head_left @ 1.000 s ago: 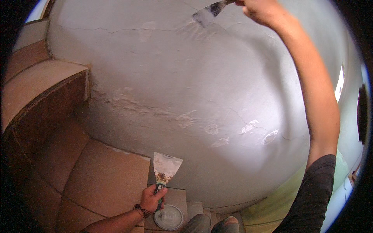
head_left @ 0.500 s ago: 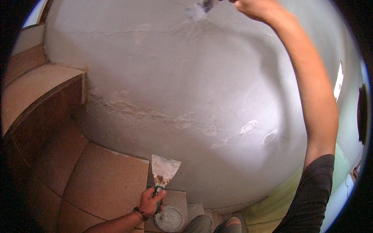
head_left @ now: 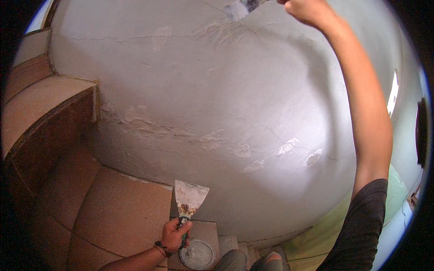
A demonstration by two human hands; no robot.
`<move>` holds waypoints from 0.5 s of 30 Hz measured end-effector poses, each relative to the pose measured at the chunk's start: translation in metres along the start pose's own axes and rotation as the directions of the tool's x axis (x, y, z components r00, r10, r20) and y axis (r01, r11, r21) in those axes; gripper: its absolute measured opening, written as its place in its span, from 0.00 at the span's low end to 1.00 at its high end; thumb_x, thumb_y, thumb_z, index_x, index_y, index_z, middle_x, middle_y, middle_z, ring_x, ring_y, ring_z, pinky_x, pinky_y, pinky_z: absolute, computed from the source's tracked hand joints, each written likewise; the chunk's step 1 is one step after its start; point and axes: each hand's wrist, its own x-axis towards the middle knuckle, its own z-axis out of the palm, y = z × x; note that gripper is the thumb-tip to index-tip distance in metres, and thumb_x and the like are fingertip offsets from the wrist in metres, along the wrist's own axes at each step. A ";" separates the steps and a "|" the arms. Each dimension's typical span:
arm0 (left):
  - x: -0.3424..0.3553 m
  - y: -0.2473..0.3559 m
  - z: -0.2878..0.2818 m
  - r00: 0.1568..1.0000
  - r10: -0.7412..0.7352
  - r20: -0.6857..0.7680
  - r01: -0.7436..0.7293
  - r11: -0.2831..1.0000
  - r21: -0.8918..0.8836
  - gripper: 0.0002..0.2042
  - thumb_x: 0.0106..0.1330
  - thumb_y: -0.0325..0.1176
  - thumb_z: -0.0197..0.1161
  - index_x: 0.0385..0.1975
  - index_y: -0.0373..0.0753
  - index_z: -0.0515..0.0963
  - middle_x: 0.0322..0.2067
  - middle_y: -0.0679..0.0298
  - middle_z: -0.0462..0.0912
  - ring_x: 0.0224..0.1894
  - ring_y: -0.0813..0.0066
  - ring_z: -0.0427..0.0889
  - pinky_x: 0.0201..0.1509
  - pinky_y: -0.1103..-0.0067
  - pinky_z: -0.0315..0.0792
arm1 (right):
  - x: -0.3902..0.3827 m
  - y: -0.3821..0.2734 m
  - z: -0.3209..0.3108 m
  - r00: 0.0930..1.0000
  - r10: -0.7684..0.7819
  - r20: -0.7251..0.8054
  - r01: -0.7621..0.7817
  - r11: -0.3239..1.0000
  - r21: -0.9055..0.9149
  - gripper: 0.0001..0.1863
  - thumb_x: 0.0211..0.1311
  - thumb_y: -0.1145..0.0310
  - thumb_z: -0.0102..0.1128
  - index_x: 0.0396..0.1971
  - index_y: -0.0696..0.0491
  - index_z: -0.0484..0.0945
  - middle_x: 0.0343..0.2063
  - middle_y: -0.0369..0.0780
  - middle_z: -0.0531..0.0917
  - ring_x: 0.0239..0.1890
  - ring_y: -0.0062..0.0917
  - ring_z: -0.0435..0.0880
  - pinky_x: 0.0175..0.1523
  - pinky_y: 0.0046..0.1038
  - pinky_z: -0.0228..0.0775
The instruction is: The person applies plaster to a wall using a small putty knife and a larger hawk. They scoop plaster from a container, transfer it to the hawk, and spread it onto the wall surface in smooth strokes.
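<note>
My right hand (head_left: 309, 11) reaches up along the wall at the top edge of the view. Its fingers are closed round the handle of a putty knife, partly cut off by the frame. That knife's blade (head_left: 237, 10) carries white paste and lies at the cracked grey wall (head_left: 199, 86). Low in the view, my left hand (head_left: 175, 235), with dark bracelets at the wrist, grips a second putty knife (head_left: 191, 195). Its wide blade points up, whitish with rust-brown stains near the handle. Just beside that hand stands a round tub (head_left: 197, 254) of pale paste.
Peeling patches (head_left: 288, 146) and thin cracks run across the wall. Brown tiled steps (head_left: 122, 207) rise on the left, with a higher ledge (head_left: 49, 97) behind. More steps go down beyond my knees (head_left: 233, 259). A greenish surface (head_left: 316, 241) lies at the lower right.
My right hand and its putty knife have shifted slightly to the right along the wall, uncovering a little more of the rough patch. My left hand stays almost still.
</note>
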 end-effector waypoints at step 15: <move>-0.005 0.004 0.001 1.000 0.011 -0.015 -0.011 1.000 -0.001 0.09 0.65 0.36 0.60 0.29 0.37 0.74 0.16 0.65 0.74 0.12 0.77 0.72 0.13 0.78 0.67 | 0.004 0.013 -0.002 0.998 -0.065 -0.007 0.063 0.987 -0.146 0.10 0.45 0.80 0.60 0.28 0.49 0.81 0.32 0.36 0.78 0.43 0.30 0.74 0.48 0.35 0.61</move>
